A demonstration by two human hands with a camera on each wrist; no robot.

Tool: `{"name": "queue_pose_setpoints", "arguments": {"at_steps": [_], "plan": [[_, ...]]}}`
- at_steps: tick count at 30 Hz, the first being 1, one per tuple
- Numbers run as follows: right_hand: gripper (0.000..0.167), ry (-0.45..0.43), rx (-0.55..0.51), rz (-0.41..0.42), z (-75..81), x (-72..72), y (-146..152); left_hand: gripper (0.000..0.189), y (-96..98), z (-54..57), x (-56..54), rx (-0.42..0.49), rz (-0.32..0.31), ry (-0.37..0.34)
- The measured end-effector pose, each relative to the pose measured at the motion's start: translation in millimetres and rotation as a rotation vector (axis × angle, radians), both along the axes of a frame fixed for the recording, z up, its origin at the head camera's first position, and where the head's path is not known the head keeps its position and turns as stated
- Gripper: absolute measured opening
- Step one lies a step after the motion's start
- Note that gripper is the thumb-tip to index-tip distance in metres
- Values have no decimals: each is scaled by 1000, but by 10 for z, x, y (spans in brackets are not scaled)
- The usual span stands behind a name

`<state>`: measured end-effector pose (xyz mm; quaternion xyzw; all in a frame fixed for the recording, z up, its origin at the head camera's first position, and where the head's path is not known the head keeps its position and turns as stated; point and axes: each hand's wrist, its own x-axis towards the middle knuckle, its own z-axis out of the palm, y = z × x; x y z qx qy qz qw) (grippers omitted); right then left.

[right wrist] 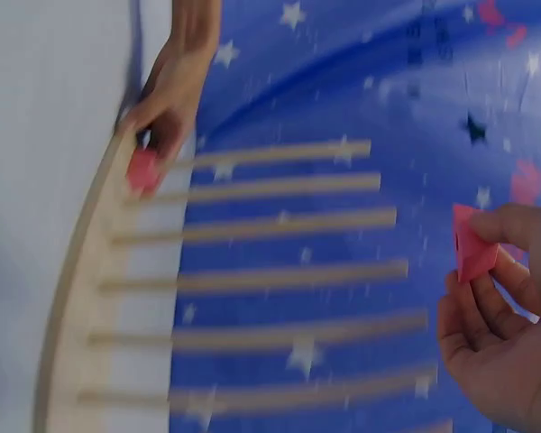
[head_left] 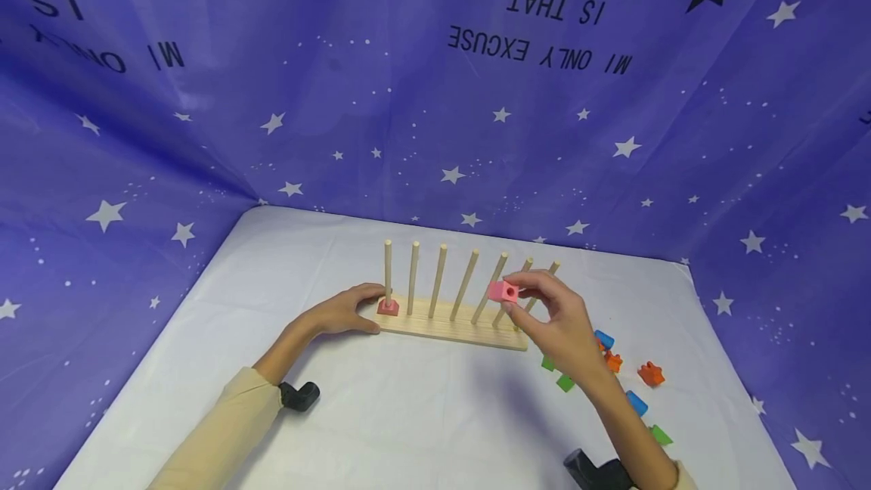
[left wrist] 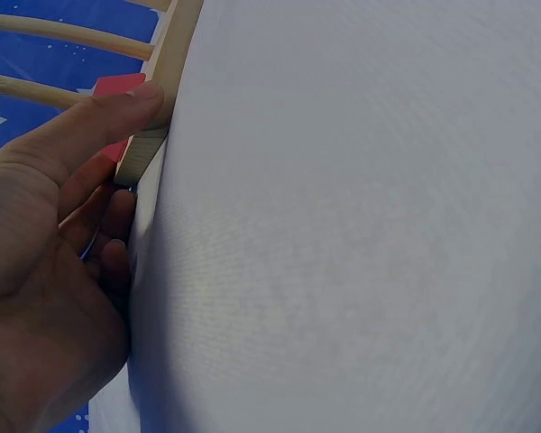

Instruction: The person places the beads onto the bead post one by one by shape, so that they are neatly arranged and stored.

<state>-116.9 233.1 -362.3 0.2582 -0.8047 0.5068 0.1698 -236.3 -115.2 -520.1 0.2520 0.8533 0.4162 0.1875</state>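
Starred sheeting (head_left: 381, 97) backs the surface (head_left: 408, 414). I find the left hand (head_left: 343, 312) gripping the pegged base (head_left: 442, 333) at nine o'clock; the right hand (head_left: 561, 316) pinches the pink block (head_left: 497, 292) toward two o'clock. I advise squaring its hole (head_left: 511, 292) to a peg (head_left: 465, 285).

Seven pegs (head_left: 437, 282), one board (head_left: 422, 325), two pink blocks (head_left: 496, 292), at least two blue blocks (head_left: 636, 403), three green blocks (head_left: 565, 383), two orange blocks (head_left: 651, 374)
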Motion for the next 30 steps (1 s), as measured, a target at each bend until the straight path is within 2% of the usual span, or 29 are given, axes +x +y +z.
{"name": "queue_pose_setpoints", "arguments": {"at_steps": [6, 12, 18, 26, 30], "plan": [[33, -8, -14, 79, 162, -236, -524, 79, -7, -6, -15, -13, 4, 14], [32, 22, 42, 62, 196, -440, -895, 78, -7, -15, -16, 26, -11, 11], [31, 71, 72, 52, 220, -585, -1112, 76, -4, -19, -26, 5, -17, 17], [29, 9, 139, 29, 221, -740, -1271, 75, -9, -3, -20, 21, -28, 0], [29, 19, 182, 18, 217, -766, -1311, 75, -8, -13, -31, 22, -31, 6]]}}
